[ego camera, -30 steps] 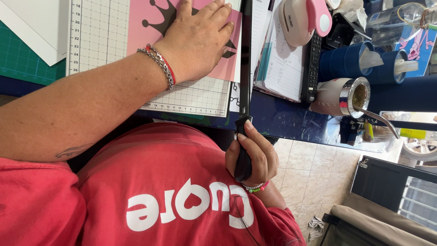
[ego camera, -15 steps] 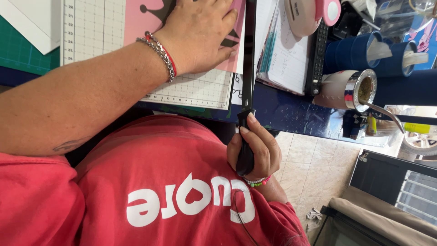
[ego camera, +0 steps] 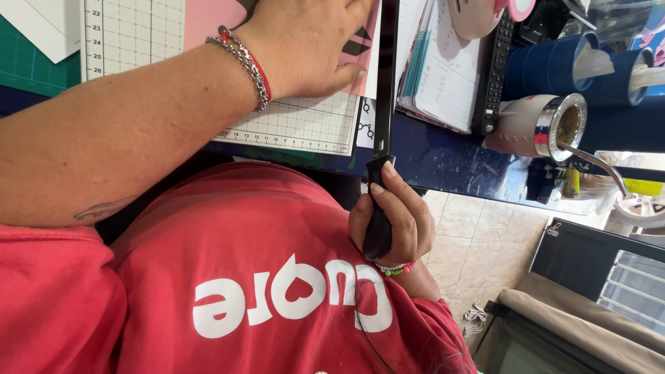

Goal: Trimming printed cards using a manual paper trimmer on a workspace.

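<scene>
Presently, the left hand (ego camera: pixel 312 48) lies spread flat, palm down, pressing a pink sheet (ego camera: pixel 215 21) onto the gridded base of a paper trimmer (ego camera: pixel 291 128) on the dark blue worktop (ego camera: pixel 443 163). The right hand (ego camera: pixel 391 221) is in a closed grip around the trimmer's black blade handle (ego camera: pixel 379 228), which overhangs the worktop edge. A metal-rimmed cup (ego camera: pixel 544 128) stands to the right.

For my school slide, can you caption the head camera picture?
Left hand presses pink paper onto a gridded cutter board; right hand grips the black cutter handle.
</scene>
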